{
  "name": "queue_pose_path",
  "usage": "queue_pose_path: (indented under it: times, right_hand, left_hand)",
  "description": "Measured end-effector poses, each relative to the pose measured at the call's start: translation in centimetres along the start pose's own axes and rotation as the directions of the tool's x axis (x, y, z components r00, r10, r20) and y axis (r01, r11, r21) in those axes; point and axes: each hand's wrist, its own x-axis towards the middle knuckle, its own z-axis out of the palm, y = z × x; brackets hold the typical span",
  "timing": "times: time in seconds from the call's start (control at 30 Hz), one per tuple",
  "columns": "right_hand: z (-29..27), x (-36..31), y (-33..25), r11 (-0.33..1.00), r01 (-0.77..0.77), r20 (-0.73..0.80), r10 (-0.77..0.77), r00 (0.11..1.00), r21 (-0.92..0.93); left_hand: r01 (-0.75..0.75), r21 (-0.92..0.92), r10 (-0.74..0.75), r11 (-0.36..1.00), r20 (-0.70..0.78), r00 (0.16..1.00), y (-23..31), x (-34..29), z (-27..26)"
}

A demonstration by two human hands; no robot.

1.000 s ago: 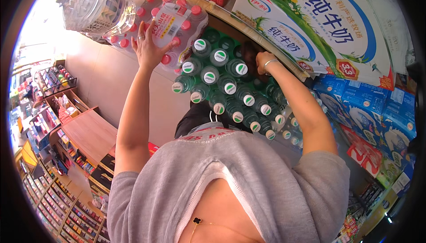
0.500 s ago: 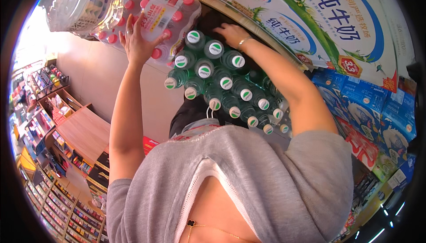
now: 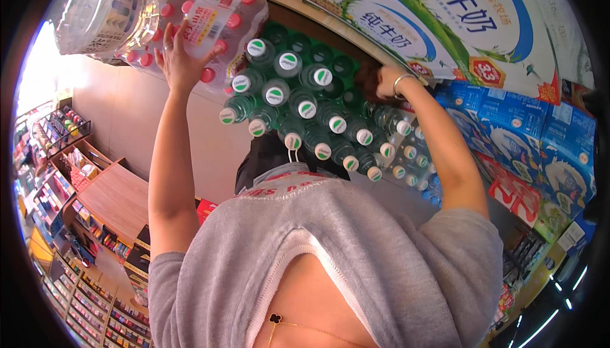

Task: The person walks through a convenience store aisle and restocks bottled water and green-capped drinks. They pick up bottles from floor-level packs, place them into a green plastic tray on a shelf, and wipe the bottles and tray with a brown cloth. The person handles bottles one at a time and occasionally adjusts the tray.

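The shrink-wrapped pack of green-capped plastic bottles (image 3: 305,116) sits raised overhead against the shelf edge (under big white milk cartons (image 3: 445,18)). The right hand (image 3: 387,81) curls closed on its upper edge. The left hand (image 3: 178,62), fingers spread, presses flat against the neighbouring red-capped bottle pack (image 3: 210,18).

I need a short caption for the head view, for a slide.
Both hands raised overhead: left hand on a red-capped bottle pack, right hand behind a green-capped bottle pack.
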Motion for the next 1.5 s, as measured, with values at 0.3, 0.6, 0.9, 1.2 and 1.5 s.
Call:
queue_pose_path:
  times: [0.3, 0.6, 0.9, 1.2, 1.5]
  right_hand:
    - [1.2, 4.8, -7.6, 0.986, 0.163, -0.329, -0.142, 0.934, 0.038]
    - [1.5, 4.1, -4.5, 0.986, -0.066, 0.229, 0.100, 0.968, -0.152]
    - [4.2, 4.5, -8.9, 0.847, -0.491, -0.091, 0.516, 0.852, 0.205]
    - [4.4, 2.1, -8.7, 0.977, -0.029, -0.242, 0.082, 0.967, 0.213]
    - [-1.6, -7.6, 0.9, 0.938, 0.111, -0.463, 0.057, 0.884, 0.329]
  left_hand:
    - [-0.050, 0.005, 0.050, 0.999, -0.019, 0.999, -0.2, 0.0, 0.2]
    - [-0.056, 0.008, 0.056, 0.998, -0.016, 0.998, -0.5, 0.1, 0.5]
    - [-0.043, 0.000, 0.043, 0.999, -0.031, 0.999, -0.4, 0.1, 0.6]
    - [-0.070, -0.019, 0.069, 0.997, -0.052, 0.996, -0.6, 0.0, 0.7]
    - [-0.085, -0.022, 0.084, 0.996, -0.059, 0.995, -1.0, 0.1, 1.0]
